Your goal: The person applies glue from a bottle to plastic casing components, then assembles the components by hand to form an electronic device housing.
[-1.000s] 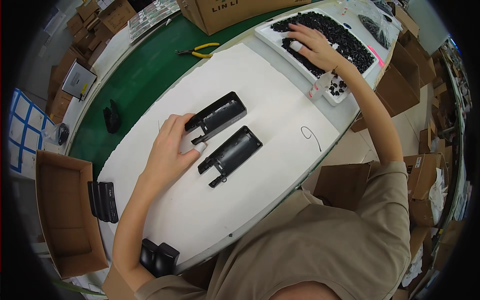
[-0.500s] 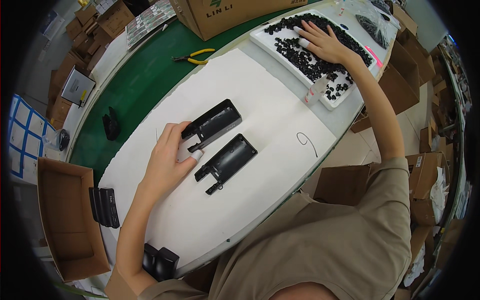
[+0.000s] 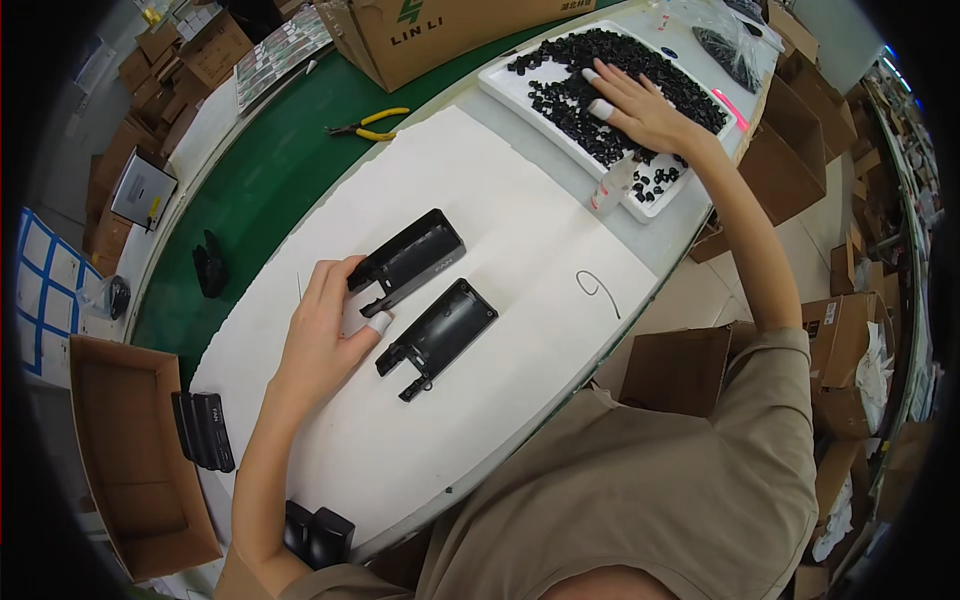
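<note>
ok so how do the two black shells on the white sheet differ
The left hand touches the farther shell, not the nearer shell. The farther shell shows pale print on its side; the nearer shell shows none. Both are black, open side up, each notched at one end.

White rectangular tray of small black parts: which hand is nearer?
Right. The right hand is over the small black parts in the white tray; the left hand is farther, at a black plastic housing.
</note>
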A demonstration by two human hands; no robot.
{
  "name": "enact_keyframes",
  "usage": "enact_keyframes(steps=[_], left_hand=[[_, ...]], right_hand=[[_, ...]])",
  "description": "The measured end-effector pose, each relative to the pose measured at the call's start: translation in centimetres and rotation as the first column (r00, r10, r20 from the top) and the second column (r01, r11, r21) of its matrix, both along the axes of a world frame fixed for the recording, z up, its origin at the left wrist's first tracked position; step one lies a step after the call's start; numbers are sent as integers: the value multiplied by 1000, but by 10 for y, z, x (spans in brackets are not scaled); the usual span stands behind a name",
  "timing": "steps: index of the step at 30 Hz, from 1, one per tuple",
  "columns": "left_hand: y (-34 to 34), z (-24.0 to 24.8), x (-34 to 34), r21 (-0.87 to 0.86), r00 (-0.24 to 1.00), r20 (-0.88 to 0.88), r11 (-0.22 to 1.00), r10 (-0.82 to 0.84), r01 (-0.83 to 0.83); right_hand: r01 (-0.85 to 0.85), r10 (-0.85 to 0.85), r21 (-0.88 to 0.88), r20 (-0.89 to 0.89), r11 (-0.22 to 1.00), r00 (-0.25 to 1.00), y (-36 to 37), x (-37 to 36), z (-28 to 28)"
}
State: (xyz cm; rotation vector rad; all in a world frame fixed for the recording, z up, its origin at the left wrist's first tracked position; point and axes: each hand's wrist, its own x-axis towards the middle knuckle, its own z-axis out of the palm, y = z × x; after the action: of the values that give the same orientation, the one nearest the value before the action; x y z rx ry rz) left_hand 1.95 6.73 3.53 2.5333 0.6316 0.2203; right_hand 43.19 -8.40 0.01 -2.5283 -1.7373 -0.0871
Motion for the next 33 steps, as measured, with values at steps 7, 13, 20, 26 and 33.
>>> enact_keyframes(steps=[7,13,20,26,33], left_hand=[[-2,2,0,-19,1000,-22,1000,18,-18],[-2,-2,-3,34,1000,11,999,-29,29],[1,-6,-3,32,1000,14,999,-28,28],[3,-7,-3,57,999,24,998,-39,37],[1,-9,1,19,999,32,1000,-23,22]], right_hand=[[-77,77,-33,11,997,997,15,-20,4],[31,-31,-12,56,999,998,-1,1,10],[-96,148,258,-189,961,971,-33,1,24],[-109,209,447,-181,888,961,-57,-31,26],[-112,181,422,-127,900,975,-59,-44,23]])
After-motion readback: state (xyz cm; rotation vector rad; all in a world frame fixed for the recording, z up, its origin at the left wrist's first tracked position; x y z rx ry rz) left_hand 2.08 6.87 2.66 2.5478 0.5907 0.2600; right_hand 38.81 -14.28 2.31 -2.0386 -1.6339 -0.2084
